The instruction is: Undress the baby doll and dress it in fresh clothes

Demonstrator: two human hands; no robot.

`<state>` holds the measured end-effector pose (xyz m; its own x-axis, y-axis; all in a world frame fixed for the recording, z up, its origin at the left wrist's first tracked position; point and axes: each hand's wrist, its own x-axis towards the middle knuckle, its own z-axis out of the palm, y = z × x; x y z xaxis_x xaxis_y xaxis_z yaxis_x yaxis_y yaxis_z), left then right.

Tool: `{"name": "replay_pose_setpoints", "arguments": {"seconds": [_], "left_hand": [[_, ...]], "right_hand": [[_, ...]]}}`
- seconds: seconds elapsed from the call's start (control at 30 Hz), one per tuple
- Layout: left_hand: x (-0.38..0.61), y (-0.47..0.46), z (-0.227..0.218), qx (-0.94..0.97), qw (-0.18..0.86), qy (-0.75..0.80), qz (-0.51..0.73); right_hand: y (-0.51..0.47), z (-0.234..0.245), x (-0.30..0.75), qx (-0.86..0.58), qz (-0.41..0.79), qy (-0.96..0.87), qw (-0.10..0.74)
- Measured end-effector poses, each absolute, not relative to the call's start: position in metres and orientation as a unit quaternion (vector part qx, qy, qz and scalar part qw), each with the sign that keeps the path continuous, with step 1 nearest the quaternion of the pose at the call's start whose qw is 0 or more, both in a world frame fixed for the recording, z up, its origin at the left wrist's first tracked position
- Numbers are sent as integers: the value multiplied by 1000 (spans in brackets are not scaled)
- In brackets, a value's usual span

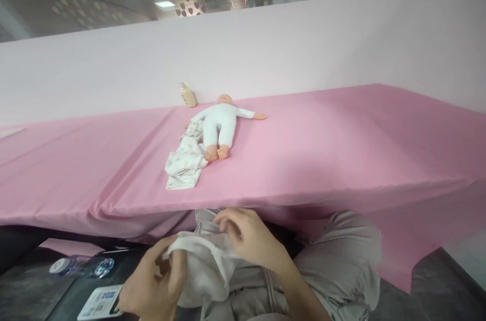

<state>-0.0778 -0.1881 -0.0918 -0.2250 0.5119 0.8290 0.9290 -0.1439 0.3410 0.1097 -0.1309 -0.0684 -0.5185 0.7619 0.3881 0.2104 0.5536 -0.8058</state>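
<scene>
Both hands are low in front of me, below the table's near edge, over my lap. My left hand point(155, 285) and my right hand point(246, 240) each grip a bunched white cloth point(205, 268) between them, fingers curled into it. On the pink-covered table point(341, 144) a baby doll point(220, 123) in a white suit lies on its back. A folded, patterned white cloth point(184, 164) lies by the doll's feet. Behind the doll's head stands a small beige bottle point(188, 95).
A pale pink wall point(304, 42) backs the table. To my lower left a plastic water bottle point(81, 266) and a white card with print point(100, 302) lie on a dark surface. My grey trousers point(341, 260) fill the lower right.
</scene>
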Motion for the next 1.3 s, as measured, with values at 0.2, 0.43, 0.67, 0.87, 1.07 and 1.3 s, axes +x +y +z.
{"name": "replay_pose_setpoints", "arguments": {"seconds": [0.2,0.43,0.67,0.87,1.07,1.3], "left_hand": [[-72,-178,-77,-648,318,-553,-416],[-56,-186,-79,-695,11,-510,-506],[-65,-186,-76,-703,-94,-577,-405],[-72,-194,-69,-719,-292,-574,-261],[-67,-192,-64,-600,-171,-613,-485],[-63,-184,-62,-544,-101,-629,-547]], "right_hand": [[-145,-64,96,-283,426,-794,330],[-132,-89,85,-356,338,-790,366],[-124,-83,99,-392,340,-775,361],[-117,-73,118,-350,438,-673,482],[-116,-72,134,-418,417,-606,533],[-106,-83,146,-519,310,-678,417]]}}
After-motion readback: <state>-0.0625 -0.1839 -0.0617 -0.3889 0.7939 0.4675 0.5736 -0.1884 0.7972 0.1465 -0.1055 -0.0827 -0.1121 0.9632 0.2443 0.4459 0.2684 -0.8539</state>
